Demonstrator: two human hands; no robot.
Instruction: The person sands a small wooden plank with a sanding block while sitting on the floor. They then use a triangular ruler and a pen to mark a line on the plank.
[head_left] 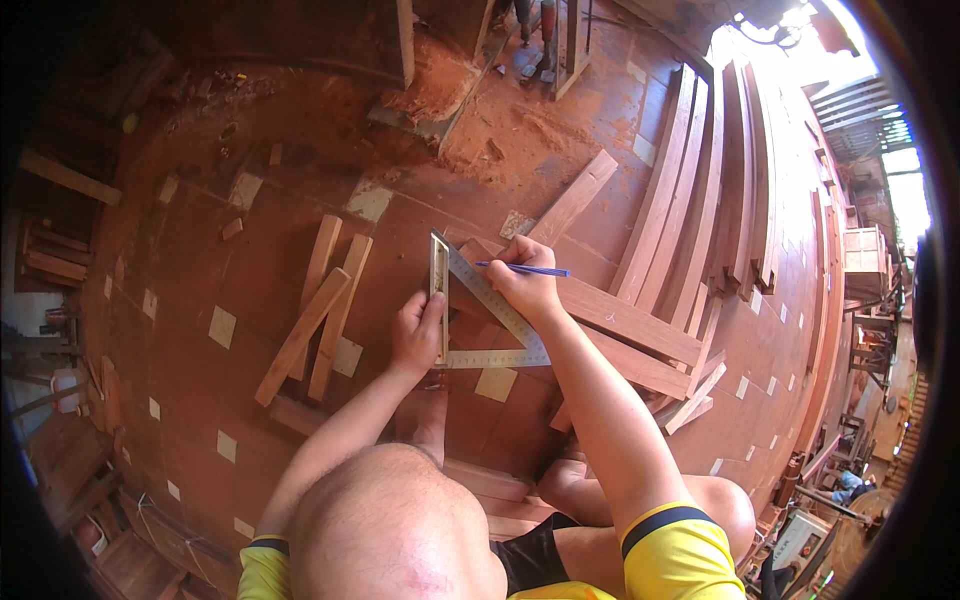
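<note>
A metal triangular square (487,300) with a ruled edge lies flat on a reddish wooden plank (620,320). My left hand (418,330) presses down on the square's left leg, fingers spread over it. My right hand (525,285) grips a blue pen (530,269), its tip at the long slanted edge of the square. Both forearms come up from the lower edge, over my bent knees.
Loose short wooden slats (318,315) lie crossed to the left on the red plank floor. A stack of long curved boards (710,190) leans along the right. Sawdust piles (520,130) sit farther away, with another person's feet (535,50) at the top.
</note>
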